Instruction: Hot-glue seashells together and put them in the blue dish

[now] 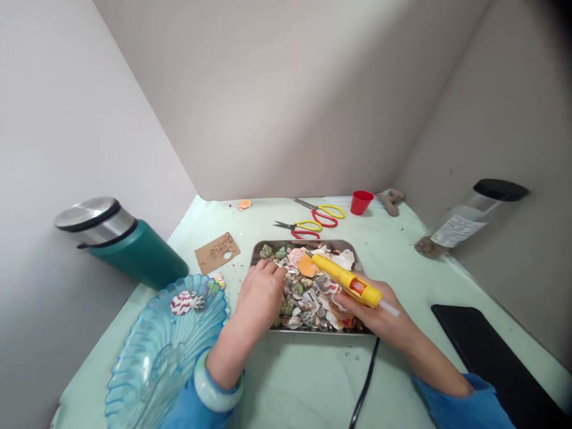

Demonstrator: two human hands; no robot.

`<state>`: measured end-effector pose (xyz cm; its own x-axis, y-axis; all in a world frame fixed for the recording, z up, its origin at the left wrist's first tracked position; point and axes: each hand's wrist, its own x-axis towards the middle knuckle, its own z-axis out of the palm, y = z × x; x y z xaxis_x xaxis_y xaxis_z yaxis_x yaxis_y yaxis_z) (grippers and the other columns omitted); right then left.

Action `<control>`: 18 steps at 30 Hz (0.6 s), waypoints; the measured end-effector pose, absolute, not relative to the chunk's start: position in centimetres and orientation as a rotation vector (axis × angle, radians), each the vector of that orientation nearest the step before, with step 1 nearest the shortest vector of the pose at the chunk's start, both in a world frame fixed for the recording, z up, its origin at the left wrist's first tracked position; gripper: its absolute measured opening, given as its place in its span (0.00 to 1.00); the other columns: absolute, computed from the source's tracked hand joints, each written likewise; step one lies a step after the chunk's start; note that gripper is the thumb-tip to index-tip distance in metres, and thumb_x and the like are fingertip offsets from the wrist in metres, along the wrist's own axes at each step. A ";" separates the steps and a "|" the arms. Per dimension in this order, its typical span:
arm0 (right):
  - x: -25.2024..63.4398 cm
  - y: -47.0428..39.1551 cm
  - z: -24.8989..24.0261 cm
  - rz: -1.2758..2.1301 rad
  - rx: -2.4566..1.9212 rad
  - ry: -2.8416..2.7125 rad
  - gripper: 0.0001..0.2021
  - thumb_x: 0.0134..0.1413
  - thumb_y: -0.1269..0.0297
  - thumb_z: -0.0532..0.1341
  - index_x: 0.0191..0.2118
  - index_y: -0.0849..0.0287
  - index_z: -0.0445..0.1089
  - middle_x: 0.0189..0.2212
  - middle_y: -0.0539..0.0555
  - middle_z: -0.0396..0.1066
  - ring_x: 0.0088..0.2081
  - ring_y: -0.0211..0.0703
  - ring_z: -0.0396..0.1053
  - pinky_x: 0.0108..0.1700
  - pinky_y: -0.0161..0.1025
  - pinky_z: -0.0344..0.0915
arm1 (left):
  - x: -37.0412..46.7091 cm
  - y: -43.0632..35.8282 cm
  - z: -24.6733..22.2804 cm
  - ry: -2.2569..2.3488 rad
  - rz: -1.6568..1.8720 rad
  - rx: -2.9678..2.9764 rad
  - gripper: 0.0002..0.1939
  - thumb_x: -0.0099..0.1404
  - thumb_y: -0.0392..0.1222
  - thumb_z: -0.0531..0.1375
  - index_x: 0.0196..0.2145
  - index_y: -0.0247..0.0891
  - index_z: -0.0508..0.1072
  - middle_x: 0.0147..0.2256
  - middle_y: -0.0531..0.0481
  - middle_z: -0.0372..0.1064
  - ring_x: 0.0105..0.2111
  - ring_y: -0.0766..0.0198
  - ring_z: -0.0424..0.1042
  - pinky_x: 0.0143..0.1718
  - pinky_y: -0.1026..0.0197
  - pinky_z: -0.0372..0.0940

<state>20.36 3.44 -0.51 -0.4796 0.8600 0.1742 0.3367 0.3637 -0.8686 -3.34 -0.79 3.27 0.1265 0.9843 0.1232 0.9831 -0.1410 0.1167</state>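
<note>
A metal tray full of mixed shells lies in the middle of the table. My right hand is wrapped round a yellow glue gun over the tray's right side, its nozzle pointing up and left beside an orange shell. A clear glue stick pokes out of its rear end. My left hand rests over the tray's left edge, fingers bent down among the shells. The fingertips are hidden, so whatever they touch cannot be seen.
Left: a blue scalloped dish holding shells, a green bottle, brown card. Behind: two pairs of scissors, a red cup. Right: a clear jar, a black flat object. A black cord runs toward the front.
</note>
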 end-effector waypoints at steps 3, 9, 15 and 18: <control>20.4 3.4 -0.3 1.099 -1.011 -1.980 0.14 0.57 0.53 0.61 0.31 0.58 0.64 0.22 0.46 0.62 0.25 0.37 0.60 0.27 0.34 0.58 | -3.1 0.8 2.8 2.027 0.148 2.348 0.12 0.65 0.32 0.51 0.37 0.37 0.75 0.38 0.38 0.73 0.42 0.50 0.68 0.44 0.53 0.61; 20.3 3.3 -0.2 1.097 -1.002 -1.975 0.13 0.57 0.54 0.61 0.31 0.58 0.64 0.22 0.46 0.61 0.25 0.37 0.59 0.27 0.34 0.58 | -2.8 2.2 1.5 2.001 0.136 2.307 0.16 0.60 0.25 0.50 0.39 0.35 0.74 0.37 0.38 0.71 0.40 0.52 0.70 0.41 0.55 0.62; 20.4 3.4 -0.4 1.105 -0.978 -1.988 0.12 0.57 0.54 0.61 0.33 0.58 0.65 0.24 0.47 0.63 0.27 0.38 0.61 0.29 0.34 0.59 | -2.8 2.3 1.4 2.043 0.268 2.168 0.09 0.61 0.29 0.53 0.34 0.36 0.72 0.38 0.39 0.71 0.38 0.53 0.71 0.39 0.56 0.62; 20.4 3.5 -0.5 1.101 -0.968 -1.987 0.12 0.57 0.55 0.61 0.33 0.59 0.65 0.24 0.47 0.63 0.26 0.38 0.61 0.29 0.34 0.59 | -3.0 2.2 1.7 2.048 0.389 2.073 0.08 0.60 0.30 0.54 0.32 0.36 0.71 0.35 0.40 0.71 0.36 0.53 0.71 0.37 0.56 0.61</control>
<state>20.39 3.46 -0.54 -0.5084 0.8400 0.1895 0.2847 0.3717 -0.8836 -2.97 2.19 1.66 0.0048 0.9990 0.0449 0.9460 -0.0191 0.3236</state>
